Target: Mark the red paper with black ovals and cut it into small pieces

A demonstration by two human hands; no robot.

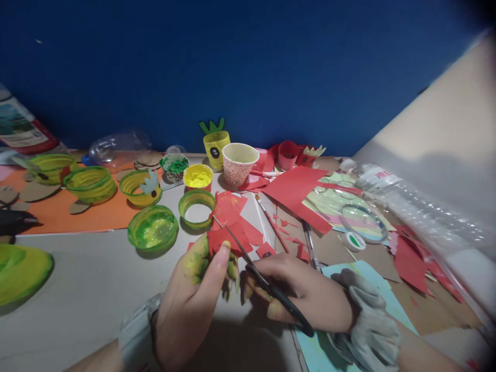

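Note:
Between thumb and fingers of my left hand [194, 294] is a small piece of red paper [220, 240]. Yellow-green paint is smeared over those fingers. My right hand [296, 292] grips black-handled scissors [271, 289], their blades reaching up and left at the red paper. The blades look parted, one on each side of the paper's upper edge. Just beyond lie red paper scraps [234, 212] and a green-and-yellow painted ring [197, 209]. A painted green dish [153, 227] stands to the left of my hands.
Paint cups, one yellow [198, 178] and one green [175, 166], stand near a patterned paper cup [239, 165]. Paintbrushes [273, 225] lie right of centre. Clear plastic bottles [422, 206] lean at right. Painted rings [90, 185] sit on orange paper [77, 219]. A blue wall [248, 67] rises behind.

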